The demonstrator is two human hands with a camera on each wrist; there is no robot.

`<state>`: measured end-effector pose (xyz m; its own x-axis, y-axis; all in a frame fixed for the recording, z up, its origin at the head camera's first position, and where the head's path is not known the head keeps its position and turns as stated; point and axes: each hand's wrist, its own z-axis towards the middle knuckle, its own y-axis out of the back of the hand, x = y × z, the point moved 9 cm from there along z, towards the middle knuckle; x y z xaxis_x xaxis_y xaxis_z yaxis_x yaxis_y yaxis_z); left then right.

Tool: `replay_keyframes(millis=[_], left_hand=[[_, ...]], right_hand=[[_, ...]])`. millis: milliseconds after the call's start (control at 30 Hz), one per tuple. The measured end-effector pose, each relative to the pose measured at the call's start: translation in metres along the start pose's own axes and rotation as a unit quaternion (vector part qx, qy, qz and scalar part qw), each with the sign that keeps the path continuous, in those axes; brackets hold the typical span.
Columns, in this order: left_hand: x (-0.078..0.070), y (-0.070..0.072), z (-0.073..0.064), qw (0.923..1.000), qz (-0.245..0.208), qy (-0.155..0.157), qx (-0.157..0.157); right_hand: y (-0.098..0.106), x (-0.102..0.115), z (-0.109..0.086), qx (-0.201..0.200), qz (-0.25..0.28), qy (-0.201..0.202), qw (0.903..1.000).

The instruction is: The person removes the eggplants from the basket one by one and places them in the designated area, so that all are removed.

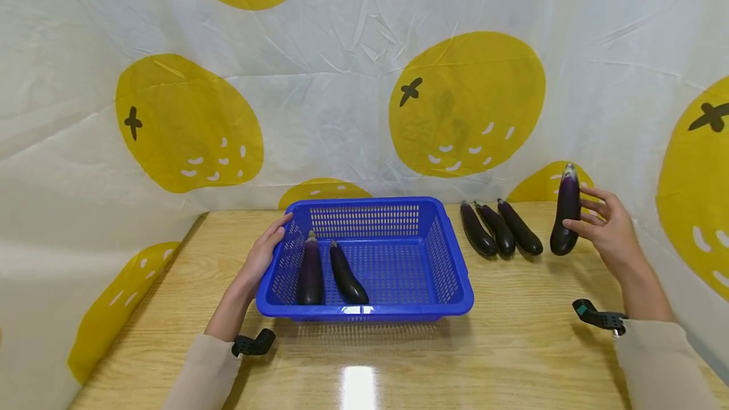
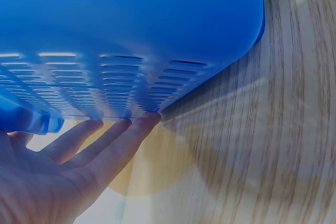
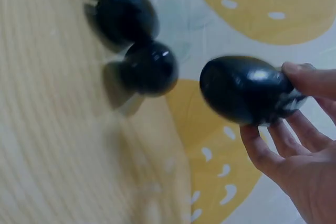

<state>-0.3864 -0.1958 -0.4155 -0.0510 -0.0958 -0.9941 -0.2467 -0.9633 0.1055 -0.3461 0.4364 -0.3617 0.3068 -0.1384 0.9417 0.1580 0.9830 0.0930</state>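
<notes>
My right hand (image 1: 612, 229) grips a dark purple eggplant (image 1: 566, 214) between thumb and fingers, its pale stem end pointing up and its rounded end down over the table. In the right wrist view, this eggplant (image 3: 239, 90) shows its glossy rounded end. At the left side of a blue plastic basket (image 1: 393, 271), my left hand (image 1: 261, 258) rests near the rim. The left wrist view shows its straight fingers (image 2: 113, 148) touching the slotted outer wall. Inside the basket lie a thick eggplant (image 1: 310, 274) and a slimmer, curved eggplant (image 1: 347, 277), side by side in the left half.
Three more eggplants (image 1: 499, 228) lie close together on the wooden table (image 1: 512, 347), between the basket and my right hand. A white cloth (image 1: 342, 112) with large yellow fruit prints hangs behind the table and along its sides. Each wrist wears a black camera mount (image 1: 598, 315).
</notes>
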Motion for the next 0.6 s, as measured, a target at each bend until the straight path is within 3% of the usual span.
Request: replay_keyframes(millis=[100,233,467,600], left_hand=[[0.001,-0.001,0.001,1.0000,0.000,0.000,0.001],[0.003,0.000,0.003,1.0000,0.003,-0.003,0.000],[0.002,0.002,0.003,0.9999,0.009,-0.007,-0.002],[0.002,0.003,0.002,1.0000,0.007,-0.006,-0.001]], right_hand=[[0.006,-0.007,0.001,-0.022,-0.119,-0.004,0.9927],[0.012,-0.014,0.002,-0.059,-0.244,-0.021,0.9678],[0.018,-0.022,0.001,-0.115,-0.300,-0.044,0.9461],[0.016,-0.029,0.000,-0.121,-0.305,-0.055,0.9430]])
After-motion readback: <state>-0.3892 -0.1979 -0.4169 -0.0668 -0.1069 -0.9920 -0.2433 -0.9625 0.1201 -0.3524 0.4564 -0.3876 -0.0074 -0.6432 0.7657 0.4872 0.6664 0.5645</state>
